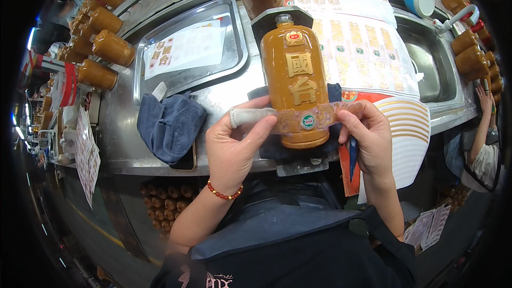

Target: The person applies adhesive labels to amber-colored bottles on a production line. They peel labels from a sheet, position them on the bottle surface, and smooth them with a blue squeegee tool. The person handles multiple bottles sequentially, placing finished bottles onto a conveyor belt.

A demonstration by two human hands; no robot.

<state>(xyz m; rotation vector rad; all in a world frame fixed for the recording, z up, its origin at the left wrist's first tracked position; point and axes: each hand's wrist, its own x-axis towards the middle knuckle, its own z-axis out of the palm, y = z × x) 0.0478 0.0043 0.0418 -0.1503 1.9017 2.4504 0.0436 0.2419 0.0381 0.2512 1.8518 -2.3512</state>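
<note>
A glossy amber-brown bottle (277, 80) with raised gold characters leans back on a dark metal stand (258, 24). Across its lower front lies a clear decal strip (322, 117) with a gold pattern and a green round emblem. My left hand (234, 144), a white cloth sleeve on one finger, pinches the strip's left end. The right end is pinched between thumb and fingers of my right hand (368, 138). A pointed blue tool (353, 162) also sticks down from that hand, tucked under the fingers. Whether the strip's middle touches the bottle, I cannot tell.
A metal tray (234, 48) with decal sheets (205, 45) stands left, near a folded blue cloth (170, 125). More decal sheets (341, 58) and curved gold-striped sheets (408, 144) lie right, beside a sink (426, 48). Brown bottles (113, 47) line both sides. Another person's hand (484, 98) shows far right.
</note>
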